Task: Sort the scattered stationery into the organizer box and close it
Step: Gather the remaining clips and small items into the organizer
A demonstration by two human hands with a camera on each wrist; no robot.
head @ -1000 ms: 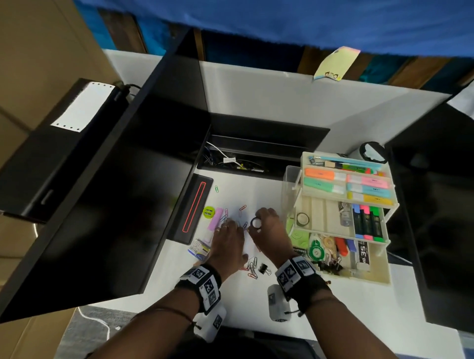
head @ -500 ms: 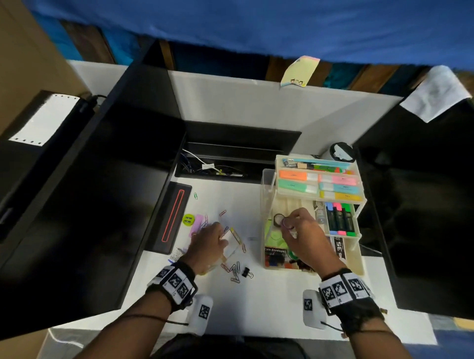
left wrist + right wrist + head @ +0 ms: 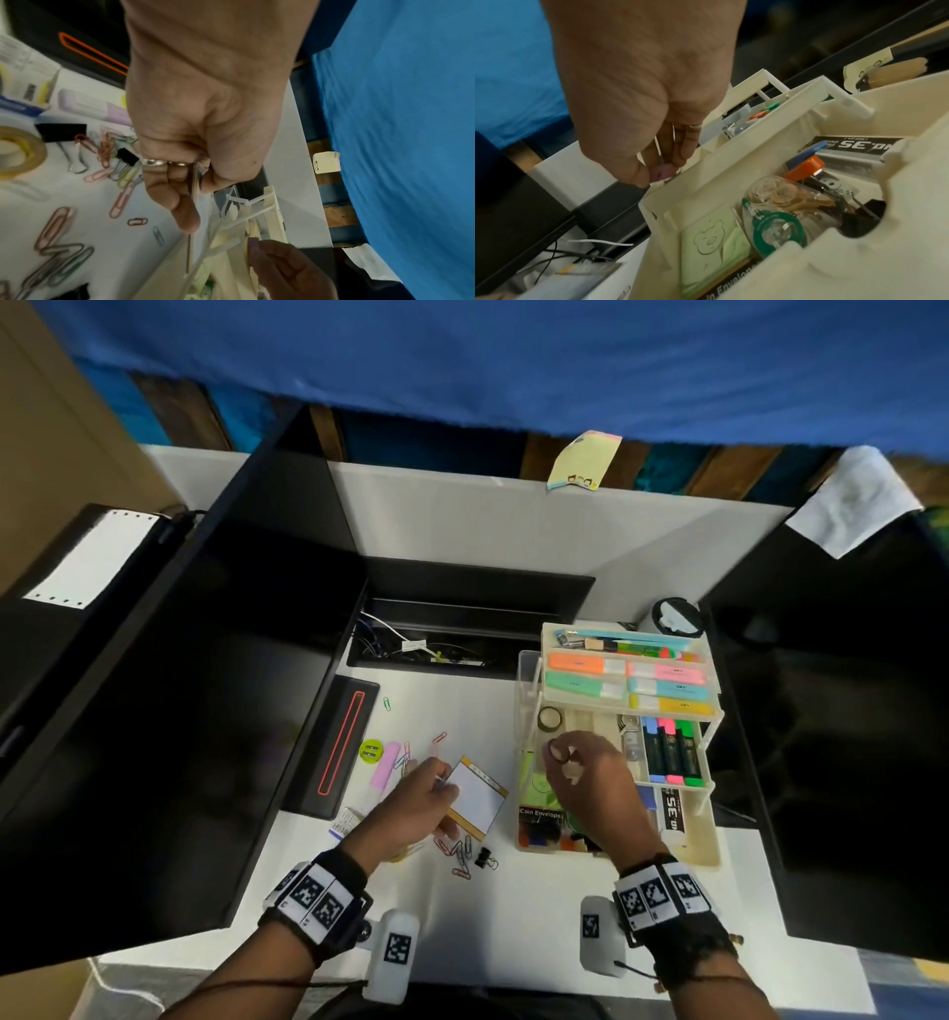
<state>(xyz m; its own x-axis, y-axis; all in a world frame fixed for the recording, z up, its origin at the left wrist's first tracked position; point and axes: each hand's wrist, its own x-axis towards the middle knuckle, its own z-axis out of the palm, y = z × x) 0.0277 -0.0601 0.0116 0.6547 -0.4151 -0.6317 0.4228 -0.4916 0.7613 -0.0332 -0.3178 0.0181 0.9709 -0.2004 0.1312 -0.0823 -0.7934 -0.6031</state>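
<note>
Up off the desk since half a second back: left hand, now carrying a white card clear of the clips; right hand pulled slightly nearer along the box, away from the tape ring. Far left: black device with a red slot, flat on the white desk. Just beside it: round green item, pink highlighter, small staples box nearer the body. Then left hand: thumb and curled fingers clamped on the left edge of the white card, held tilted above the desk. Below it: loose paper clips and a black binder clip, scattered; clear tape roll visible only from the left wrist. Right of centre: organizer box, open, tiers fanned out, standing on the right part of the desk. Top tier: pastel highlighters; middle tier: tape ring at left, dark markers at right. Right hand: over the left end of the middle tier, thumb and fingertips pinched on a small pink piece, right at the tier's rim; contact with the rim unclear.
</note>
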